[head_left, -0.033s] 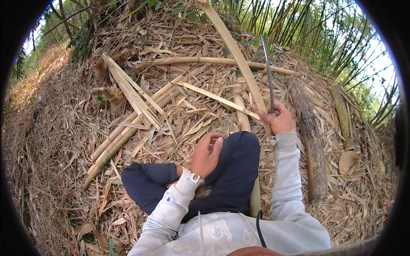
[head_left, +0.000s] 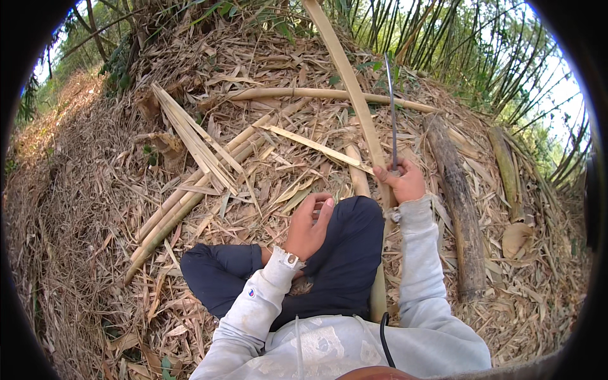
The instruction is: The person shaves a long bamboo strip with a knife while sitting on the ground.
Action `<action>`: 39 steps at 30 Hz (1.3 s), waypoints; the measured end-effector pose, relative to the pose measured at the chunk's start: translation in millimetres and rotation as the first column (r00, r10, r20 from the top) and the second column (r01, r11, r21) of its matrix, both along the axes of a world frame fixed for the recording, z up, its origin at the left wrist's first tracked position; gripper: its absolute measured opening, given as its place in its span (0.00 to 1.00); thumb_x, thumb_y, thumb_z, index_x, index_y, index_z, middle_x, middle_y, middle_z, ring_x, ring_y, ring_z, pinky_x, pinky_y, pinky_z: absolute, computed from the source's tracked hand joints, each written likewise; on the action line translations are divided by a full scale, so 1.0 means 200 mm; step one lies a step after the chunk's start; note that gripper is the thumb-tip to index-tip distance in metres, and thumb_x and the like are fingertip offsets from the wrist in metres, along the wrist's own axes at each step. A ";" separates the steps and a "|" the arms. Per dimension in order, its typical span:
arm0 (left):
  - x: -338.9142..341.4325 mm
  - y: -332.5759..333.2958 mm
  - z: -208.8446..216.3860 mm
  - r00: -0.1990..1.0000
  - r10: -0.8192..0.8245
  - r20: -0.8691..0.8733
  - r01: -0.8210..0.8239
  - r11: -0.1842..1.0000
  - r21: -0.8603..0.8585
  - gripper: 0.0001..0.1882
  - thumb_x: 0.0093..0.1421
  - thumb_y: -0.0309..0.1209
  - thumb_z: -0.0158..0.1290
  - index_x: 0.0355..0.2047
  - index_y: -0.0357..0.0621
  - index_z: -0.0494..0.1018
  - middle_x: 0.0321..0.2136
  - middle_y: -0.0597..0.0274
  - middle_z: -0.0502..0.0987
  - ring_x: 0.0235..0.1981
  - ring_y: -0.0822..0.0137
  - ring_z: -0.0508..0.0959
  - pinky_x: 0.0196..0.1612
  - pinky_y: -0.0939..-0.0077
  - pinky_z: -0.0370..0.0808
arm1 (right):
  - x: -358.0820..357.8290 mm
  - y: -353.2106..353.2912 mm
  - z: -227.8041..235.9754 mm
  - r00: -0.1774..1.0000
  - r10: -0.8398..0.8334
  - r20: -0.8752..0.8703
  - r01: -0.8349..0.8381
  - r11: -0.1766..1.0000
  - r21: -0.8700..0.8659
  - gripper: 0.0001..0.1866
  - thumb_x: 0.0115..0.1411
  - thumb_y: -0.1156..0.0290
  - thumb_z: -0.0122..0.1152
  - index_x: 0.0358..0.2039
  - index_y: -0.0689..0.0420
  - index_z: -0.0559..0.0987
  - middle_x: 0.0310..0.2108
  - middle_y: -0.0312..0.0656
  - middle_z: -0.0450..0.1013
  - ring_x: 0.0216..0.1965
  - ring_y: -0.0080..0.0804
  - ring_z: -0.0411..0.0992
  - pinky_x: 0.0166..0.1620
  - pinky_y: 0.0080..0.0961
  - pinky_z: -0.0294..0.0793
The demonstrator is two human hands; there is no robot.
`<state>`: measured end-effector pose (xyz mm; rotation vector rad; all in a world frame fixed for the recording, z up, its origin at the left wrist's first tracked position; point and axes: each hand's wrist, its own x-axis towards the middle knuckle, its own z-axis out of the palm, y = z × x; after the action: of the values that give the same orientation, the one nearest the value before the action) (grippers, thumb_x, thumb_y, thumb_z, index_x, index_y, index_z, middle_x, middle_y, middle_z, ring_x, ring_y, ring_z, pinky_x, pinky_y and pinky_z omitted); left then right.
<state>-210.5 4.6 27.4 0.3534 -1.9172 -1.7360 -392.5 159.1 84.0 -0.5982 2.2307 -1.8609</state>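
Observation:
My right hand (head_left: pixel 405 182) is closed around the lower end of a long, thin, dark blade (head_left: pixel 392 114) that stands upward from the fist. Its handle is hidden in the fingers. The thumb lies against a wide split bamboo strip (head_left: pixel 352 82) that runs up past the top of the view. A narrower pale bamboo strip (head_left: pixel 310 144) lies on the leaf litter, its right end close to the thumb. My left hand (head_left: pixel 308 227) hovers near my bent knee, fingers loosely curled and apart from the thumb, with nothing visible in it.
Split bamboo strips (head_left: pixel 193 139) lie across bamboo poles (head_left: pixel 168 215) on the left. Another pole (head_left: pixel 304 92) crosses farther ahead. A weathered log (head_left: pixel 456 215) lies right of my right arm, and a stump (head_left: pixel 166 142) stands at left. Bamboo stems grow beyond.
My right hand has shifted slightly left and down, taking the blade with it. The top of the wide bamboo strip has moved a little right. My left hand is nearly unchanged.

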 end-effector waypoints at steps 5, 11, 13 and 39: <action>-0.03 -0.03 0.16 0.998 -0.036 0.044 0.033 0.997 0.068 0.18 0.70 0.40 0.44 0.46 0.37 0.73 0.36 0.61 0.79 0.38 0.73 0.78 0.41 0.80 0.73 | 0.54 -0.30 -0.14 0.999 -0.039 0.028 0.045 0.960 -0.275 0.26 0.48 0.65 0.78 0.39 0.65 0.71 0.29 0.38 0.74 0.30 0.21 0.73 0.33 0.18 0.74; 0.23 -0.04 -0.05 0.987 0.133 0.090 -0.130 0.991 -0.036 0.13 0.66 0.35 0.51 0.40 0.36 0.75 0.33 0.59 0.77 0.29 0.71 0.78 0.32 0.78 0.74 | 1.03 -0.46 -0.47 0.967 -0.178 0.183 0.236 0.898 -0.373 0.23 0.49 0.71 0.74 0.42 0.66 0.73 0.31 0.42 0.77 0.31 0.23 0.76 0.36 0.21 0.75; 0.35 -0.07 -0.08 0.992 0.112 0.058 -0.110 0.993 -0.040 0.12 0.66 0.33 0.51 0.38 0.34 0.76 0.34 0.56 0.73 0.31 0.66 0.80 0.33 0.77 0.73 | 1.14 -0.47 -0.51 0.967 -0.146 0.211 0.223 0.886 -0.408 0.23 0.50 0.73 0.72 0.43 0.66 0.72 0.33 0.43 0.78 0.32 0.25 0.77 0.36 0.21 0.76; 1.26 -0.05 1.19 0.619 0.509 0.598 0.542 0.275 -0.794 0.11 0.65 0.35 0.47 0.35 0.41 0.75 0.17 0.49 0.75 0.20 0.50 0.78 0.24 0.54 0.71 | 1.11 -0.16 -0.03 0.856 0.312 -0.411 -0.402 0.903 -0.153 0.32 0.52 0.60 0.69 0.49 0.62 0.63 0.37 0.58 0.72 0.42 0.60 0.72 0.44 0.46 0.69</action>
<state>41.9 -5.7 265.5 0.6572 -3.1968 0.1690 -171.3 126.2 77.6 -1.4228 1.9156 -1.9405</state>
